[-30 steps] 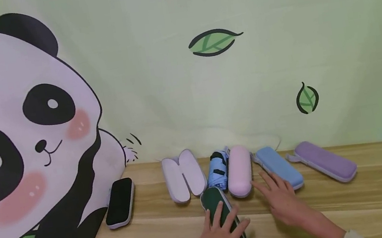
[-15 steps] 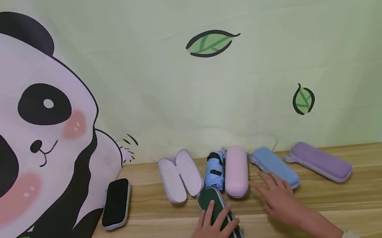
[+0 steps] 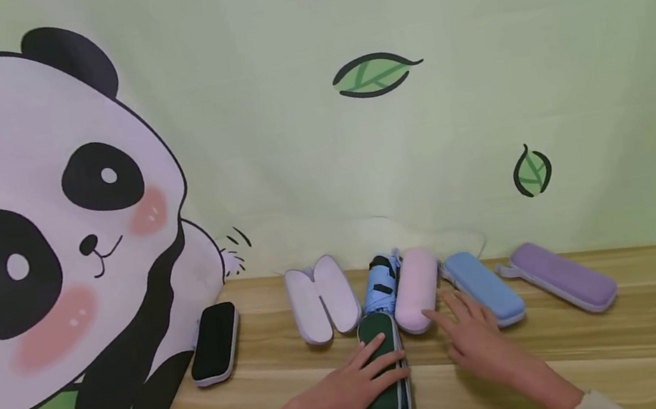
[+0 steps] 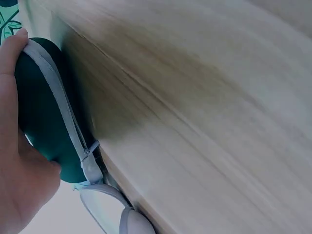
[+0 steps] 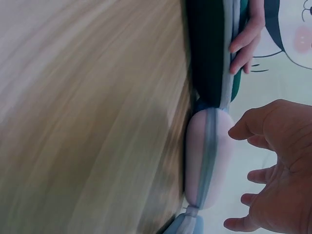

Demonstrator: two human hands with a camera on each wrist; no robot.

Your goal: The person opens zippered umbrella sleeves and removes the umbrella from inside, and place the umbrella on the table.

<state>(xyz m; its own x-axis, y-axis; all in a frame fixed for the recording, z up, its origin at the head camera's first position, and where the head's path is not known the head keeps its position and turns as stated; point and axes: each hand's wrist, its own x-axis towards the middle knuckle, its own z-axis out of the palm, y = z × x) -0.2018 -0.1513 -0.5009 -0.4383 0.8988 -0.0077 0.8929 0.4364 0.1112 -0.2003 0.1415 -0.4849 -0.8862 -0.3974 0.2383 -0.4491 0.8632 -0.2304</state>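
My left hand holds a dark green zip glasses case on the wooden table, its fingers spread across the top and over the right edge. The thumb lies at the near end. In the left wrist view the green case shows its grey zip band. My right hand is relaxed with fingers spread, the index fingertip at the near end of a pink glasses case; whether it touches is unclear. A blue case lies just behind that hand. The right wrist view shows the pink case beyond the fingers.
A folded blue umbrella lies left of the pink case, beyond the green one. Further left are an opened white-lined case and a black case. A purple case lies right. A panda-print backdrop rises behind the table.
The green case has turned straighter, pointing away from me, and my left hand's fingers now lie across it toward its right edge. My right hand has shifted slightly toward the pink case.
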